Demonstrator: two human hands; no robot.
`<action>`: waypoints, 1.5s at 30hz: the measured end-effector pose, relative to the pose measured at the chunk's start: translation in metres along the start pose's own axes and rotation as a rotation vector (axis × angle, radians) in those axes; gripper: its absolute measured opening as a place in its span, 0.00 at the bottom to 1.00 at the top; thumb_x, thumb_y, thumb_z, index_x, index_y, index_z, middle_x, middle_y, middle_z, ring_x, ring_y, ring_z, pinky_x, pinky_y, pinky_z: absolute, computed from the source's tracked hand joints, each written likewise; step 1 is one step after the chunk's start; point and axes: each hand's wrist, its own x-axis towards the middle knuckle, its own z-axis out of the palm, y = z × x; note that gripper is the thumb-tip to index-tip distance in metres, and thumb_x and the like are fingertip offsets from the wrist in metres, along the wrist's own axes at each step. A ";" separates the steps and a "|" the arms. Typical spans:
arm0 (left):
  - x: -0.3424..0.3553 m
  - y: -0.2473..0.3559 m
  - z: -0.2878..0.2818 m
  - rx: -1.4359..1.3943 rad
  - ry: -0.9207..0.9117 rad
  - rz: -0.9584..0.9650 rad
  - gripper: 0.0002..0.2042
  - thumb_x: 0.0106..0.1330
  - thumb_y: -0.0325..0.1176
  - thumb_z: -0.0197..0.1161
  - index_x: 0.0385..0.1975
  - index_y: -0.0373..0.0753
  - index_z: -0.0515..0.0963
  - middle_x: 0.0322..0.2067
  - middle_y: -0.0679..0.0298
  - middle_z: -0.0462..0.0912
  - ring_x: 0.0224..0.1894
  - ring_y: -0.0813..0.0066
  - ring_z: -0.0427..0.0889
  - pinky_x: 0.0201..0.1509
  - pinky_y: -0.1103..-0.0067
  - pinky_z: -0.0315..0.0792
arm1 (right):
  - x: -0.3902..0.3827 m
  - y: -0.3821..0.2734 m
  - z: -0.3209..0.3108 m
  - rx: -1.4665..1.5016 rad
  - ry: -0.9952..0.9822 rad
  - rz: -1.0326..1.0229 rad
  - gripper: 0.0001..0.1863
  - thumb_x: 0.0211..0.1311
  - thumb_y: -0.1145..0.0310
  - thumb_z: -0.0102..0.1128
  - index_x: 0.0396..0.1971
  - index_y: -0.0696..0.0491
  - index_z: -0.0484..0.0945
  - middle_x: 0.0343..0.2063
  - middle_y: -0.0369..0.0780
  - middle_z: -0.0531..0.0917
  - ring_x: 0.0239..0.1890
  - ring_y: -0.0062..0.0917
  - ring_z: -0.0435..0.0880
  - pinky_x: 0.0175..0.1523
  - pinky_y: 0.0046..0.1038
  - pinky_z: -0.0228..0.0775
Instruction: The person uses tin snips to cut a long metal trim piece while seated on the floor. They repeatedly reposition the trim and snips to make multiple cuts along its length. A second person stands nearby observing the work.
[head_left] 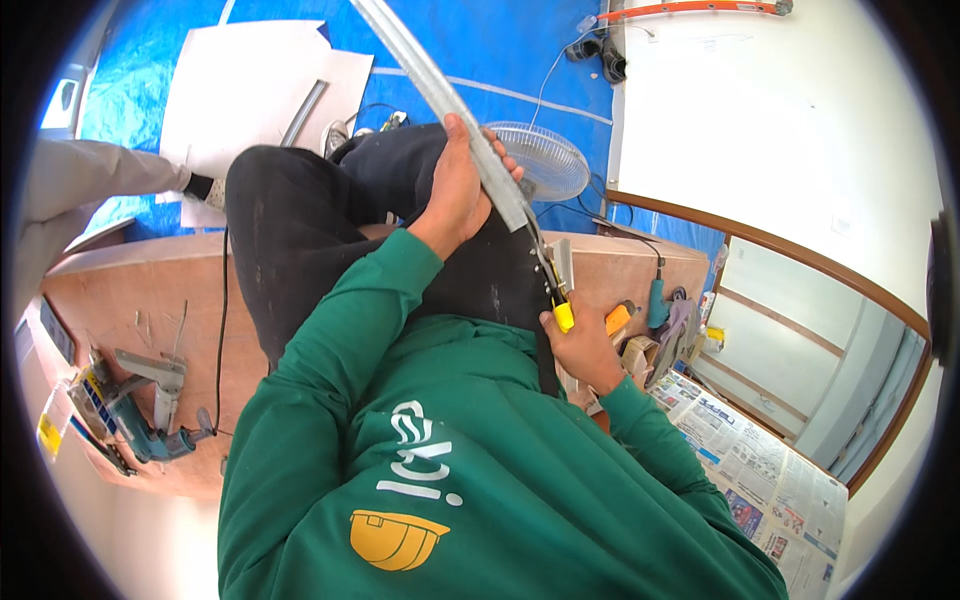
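Note:
My left hand (460,188) is wrapped round a long grey metal channel (425,80), which slants from the top of the picture down to my lap. In my right hand (588,350) is a pair of tin snips (548,270) with yellow on the handle. Their dark jaws meet the channel's lower end, just beyond my left hand. Whether the blades have bitten into the metal, I cannot tell. The fingers of my right hand are partly hidden behind the handle.
I sit on a wooden bench (165,285). A teal power tool (150,430) lies on its left, a teal corded tool (658,303) and a yellow-orange tool (620,318) on its right. Ahead is a fan (545,165) on blue tarp (490,40). Another person's leg (100,175) is at left; newspaper (760,470) at right.

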 end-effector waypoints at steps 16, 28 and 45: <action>-0.004 0.003 0.004 -0.018 -0.024 -0.007 0.34 0.80 0.71 0.46 0.48 0.39 0.72 0.39 0.63 0.74 0.40 0.68 0.79 0.53 0.64 0.83 | 0.002 -0.011 -0.016 0.122 -0.048 -0.028 0.20 0.74 0.59 0.71 0.48 0.61 0.77 0.32 0.53 0.84 0.37 0.49 0.85 0.46 0.45 0.75; -0.005 0.001 0.004 -0.003 -0.018 0.027 0.33 0.80 0.71 0.46 0.47 0.40 0.72 0.38 0.64 0.73 0.39 0.69 0.79 0.54 0.64 0.83 | 0.008 -0.001 0.000 0.082 0.019 -0.042 0.19 0.72 0.61 0.71 0.43 0.63 0.76 0.29 0.57 0.82 0.34 0.52 0.84 0.41 0.47 0.73; -0.031 0.015 0.000 0.116 -0.049 0.192 0.36 0.84 0.66 0.46 0.66 0.32 0.67 0.40 0.62 0.75 0.39 0.70 0.81 0.50 0.64 0.85 | -0.057 0.001 -0.091 -0.101 -0.226 -0.136 0.34 0.64 0.60 0.77 0.64 0.61 0.72 0.48 0.54 0.82 0.52 0.53 0.82 0.62 0.45 0.73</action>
